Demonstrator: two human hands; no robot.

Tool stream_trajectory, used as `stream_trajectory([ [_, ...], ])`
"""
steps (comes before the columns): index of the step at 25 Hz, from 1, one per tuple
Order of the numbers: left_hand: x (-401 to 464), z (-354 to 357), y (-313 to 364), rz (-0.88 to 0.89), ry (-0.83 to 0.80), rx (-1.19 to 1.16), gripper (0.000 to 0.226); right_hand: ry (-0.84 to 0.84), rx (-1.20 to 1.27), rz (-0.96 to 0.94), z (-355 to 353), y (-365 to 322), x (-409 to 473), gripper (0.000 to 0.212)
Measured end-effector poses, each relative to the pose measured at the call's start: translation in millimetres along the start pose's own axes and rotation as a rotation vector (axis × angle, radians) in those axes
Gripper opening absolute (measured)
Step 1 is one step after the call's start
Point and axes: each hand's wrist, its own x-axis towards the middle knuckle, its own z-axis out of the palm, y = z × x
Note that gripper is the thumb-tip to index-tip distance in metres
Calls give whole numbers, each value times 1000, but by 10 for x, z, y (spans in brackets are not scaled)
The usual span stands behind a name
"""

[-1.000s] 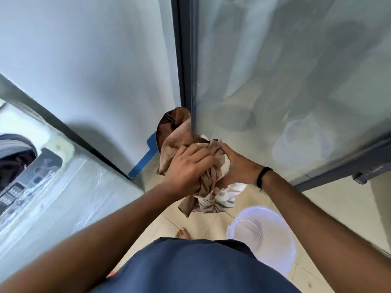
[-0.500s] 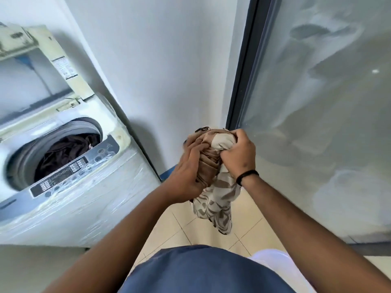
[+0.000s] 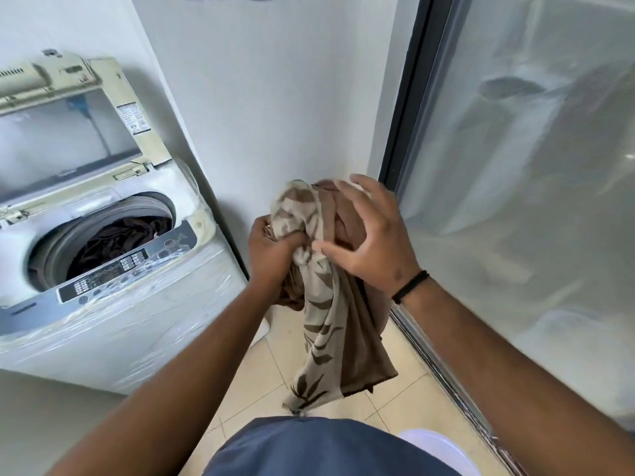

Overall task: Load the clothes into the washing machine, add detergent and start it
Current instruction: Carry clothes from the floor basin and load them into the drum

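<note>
A plain white wall (image 3: 275,97) filled the upper middle of the frame, meeting a second wall face at a corner toward the upper left. On the right, a dark-framed sliding glass door (image 3: 536,201) ran from top to bottom, its pane hazy with pale reflections. Beige floor tiles (image 3: 405,403) with thin grout lines showed at the lower centre. Soft daylight lit everything evenly.

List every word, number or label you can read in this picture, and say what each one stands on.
None can be read.
Sticker on the washing machine's open lid: print too small.
Control panel button labels: blurred.
Dark mark on the panel's right end: blurred.
</note>
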Motion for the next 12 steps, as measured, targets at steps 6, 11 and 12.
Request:
stream_trajectory([
  [6, 247, 159, 32, -408, -255, -366, 58, -378, -567, -361, -1, 407, -441, 126],
  [11, -100, 266, 22, -603, -495, -292, 42, -121, -425, -182, -50, 512, -265, 100],
  [12, -162, 263, 43, -568, -519, -250, 49, -119, -379, -134, -67, 538, -246, 95],
])
